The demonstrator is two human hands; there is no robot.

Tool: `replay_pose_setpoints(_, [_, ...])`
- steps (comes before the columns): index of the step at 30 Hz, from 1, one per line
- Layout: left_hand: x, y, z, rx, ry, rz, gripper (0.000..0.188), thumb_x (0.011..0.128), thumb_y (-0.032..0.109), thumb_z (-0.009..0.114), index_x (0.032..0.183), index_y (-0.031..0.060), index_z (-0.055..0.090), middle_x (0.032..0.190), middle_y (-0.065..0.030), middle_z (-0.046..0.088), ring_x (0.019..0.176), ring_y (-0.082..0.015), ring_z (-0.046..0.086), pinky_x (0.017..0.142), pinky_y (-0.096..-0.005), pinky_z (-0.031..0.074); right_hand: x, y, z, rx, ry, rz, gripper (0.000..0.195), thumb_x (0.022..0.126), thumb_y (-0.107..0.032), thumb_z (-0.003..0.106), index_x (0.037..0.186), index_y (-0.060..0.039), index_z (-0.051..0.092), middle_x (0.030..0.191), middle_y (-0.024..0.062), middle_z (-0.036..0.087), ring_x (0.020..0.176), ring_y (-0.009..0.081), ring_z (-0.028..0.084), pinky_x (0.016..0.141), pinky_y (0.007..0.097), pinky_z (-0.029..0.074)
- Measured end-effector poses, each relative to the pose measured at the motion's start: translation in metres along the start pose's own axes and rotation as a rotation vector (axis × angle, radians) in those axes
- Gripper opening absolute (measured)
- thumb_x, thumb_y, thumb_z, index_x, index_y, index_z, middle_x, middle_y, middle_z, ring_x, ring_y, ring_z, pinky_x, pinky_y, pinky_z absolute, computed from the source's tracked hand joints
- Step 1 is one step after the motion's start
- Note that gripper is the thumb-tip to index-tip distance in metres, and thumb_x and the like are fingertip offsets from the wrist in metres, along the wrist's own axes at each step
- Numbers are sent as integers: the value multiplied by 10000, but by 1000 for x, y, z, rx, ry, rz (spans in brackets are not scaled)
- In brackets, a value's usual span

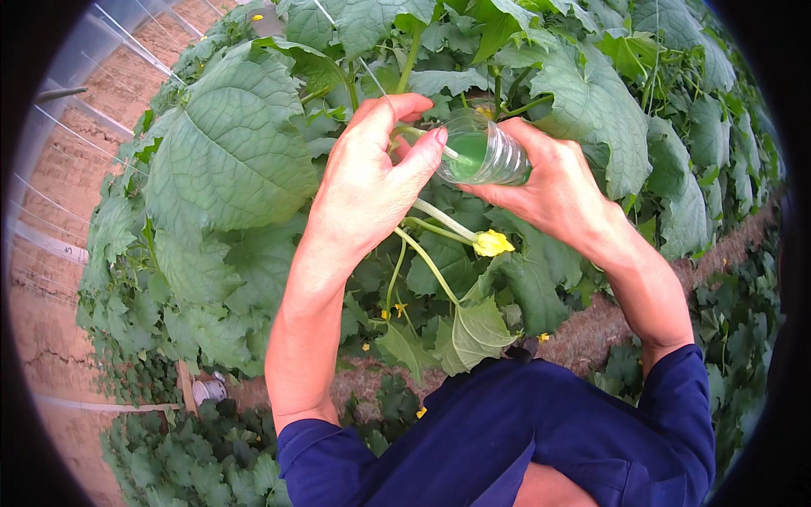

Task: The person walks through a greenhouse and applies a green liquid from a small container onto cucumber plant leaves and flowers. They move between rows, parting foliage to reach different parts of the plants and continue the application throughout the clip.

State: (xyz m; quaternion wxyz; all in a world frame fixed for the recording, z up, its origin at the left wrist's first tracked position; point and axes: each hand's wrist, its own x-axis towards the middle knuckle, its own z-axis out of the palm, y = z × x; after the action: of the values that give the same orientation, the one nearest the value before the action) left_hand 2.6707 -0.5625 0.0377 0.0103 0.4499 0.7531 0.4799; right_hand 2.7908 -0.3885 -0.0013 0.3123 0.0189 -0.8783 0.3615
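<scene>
My right hand (548, 174) grips a clear ribbed plastic cup (485, 149), tilted on its side, its mouth towards my left hand. Green liquid (466, 152) shows inside it. Between the thumb and fingers of my left hand (374, 165) is a pale, slender young fruit (450, 151), its tip inside the cup's mouth. Below my left hand, another pale young fruit (447, 218) ends in a yellow flower (493, 243). Beside it, a thin stem runs down to a drooping leaf (478, 333). The far ends of my left fingers are partly hidden.
Large vine leaves (234, 139) surround both hands. A white support string (374, 76) runs down to my left hand. Low plants (196, 456) and a dirt path (583, 329) lie nearer my body. A white container (209, 391) stands at the lower left, by a brown earthen wall (57, 317).
</scene>
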Motion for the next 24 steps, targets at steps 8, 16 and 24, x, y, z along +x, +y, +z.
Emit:
replay_pose_setpoints(8, [1, -1, -6, 105, -19, 22, 341, 917, 143, 711, 1206, -12, 620, 1096, -69, 663, 932, -111, 589, 770, -268, 503, 4, -1, 2, -84, -36, -27, 419, 765, -231, 832, 1059, -5, 637, 817, 211, 694, 785, 375, 704, 670, 418, 567])
replay_pose_setpoints(16, [1, -11, -11, 72, 0, 21, 314, 928, 160, 704, 1193, 7, 630, 1048, -43, 665, 865, -88, 575, 732, -255, 493, -3, 1, 8, -88, -60, 66, 506, 766, -298, 839, 1108, -2, 610, 852, 204, 708, 791, 326, 723, 695, 400, 568])
replay_pose_setpoints(24, [2, -46, -18, -275, 66, -65, 285, 946, 204, 688, 1176, 44, 632, 989, -7, 642, 785, -80, 610, 580, -205, 420, -23, 12, 2, -43, -83, 229, 611, 742, -371, 857, 1148, 11, 608, 904, 189, 725, 822, 251, 731, 744, 359, 571])
